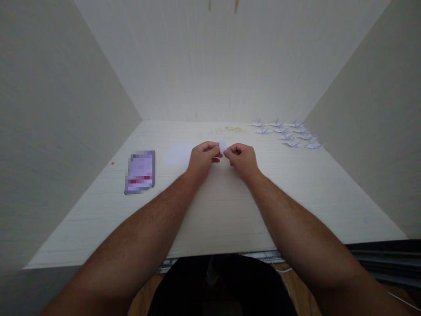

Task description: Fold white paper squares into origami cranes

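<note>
Here, the left hand [202, 158] and right hand [245, 159] both pinched a paper [222, 146]. Cranes [292, 144] stood beyond, rightward.

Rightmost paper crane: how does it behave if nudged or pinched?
Likely very light: the crane looks like folded paper. Its pointed tips would probably bend under a firm pinch. Low and spread out, it may slide rather than roll.

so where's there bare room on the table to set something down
Bare table shows between the right forearm and the paper cranes, and between both forearms, nearer than the hands. It's crowded at the back right among the cranes, and mid-table, where left hand and right hand pinch a paper piece by the pale sheet.
</note>
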